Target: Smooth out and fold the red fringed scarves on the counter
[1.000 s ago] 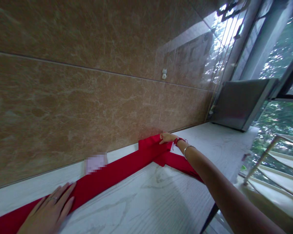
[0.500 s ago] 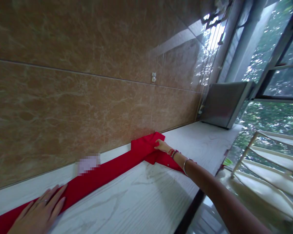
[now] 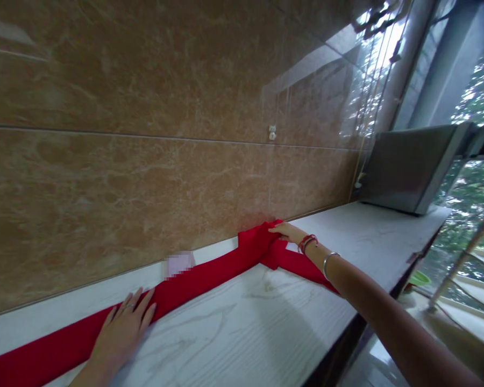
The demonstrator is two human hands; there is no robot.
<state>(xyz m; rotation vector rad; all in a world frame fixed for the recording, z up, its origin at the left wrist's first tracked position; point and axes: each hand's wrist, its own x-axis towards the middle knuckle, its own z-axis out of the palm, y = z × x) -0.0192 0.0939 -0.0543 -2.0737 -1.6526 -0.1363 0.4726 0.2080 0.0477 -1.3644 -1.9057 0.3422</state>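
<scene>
A long folded strip of red garment (image 3: 201,285) lies along the white counter beside the tiled wall. My left hand (image 3: 125,325) rests flat on its nearer part, fingers stretched out and a ring on one finger. Farther along, my right hand (image 3: 287,231) pinches the garment's bunched far end, close to the wall. From under that arm a narrow red piece (image 3: 306,267), apparently a sleeve, slants across the counter toward its front edge. Its tip is hidden behind my forearm.
The counter (image 3: 210,344) has a dark front edge on the right. A pale blurred-out item (image 3: 179,264) lies between garment and wall. A grey box-shaped appliance (image 3: 407,169) stands at the far end. Beyond the edge are a green bowl (image 3: 419,278) and a cream shelf rack (image 3: 476,285).
The view has turned left, so everything sits farther right. My left hand has slid a little along the strip toward the far end. The far end is more bunched at my right hand.
</scene>
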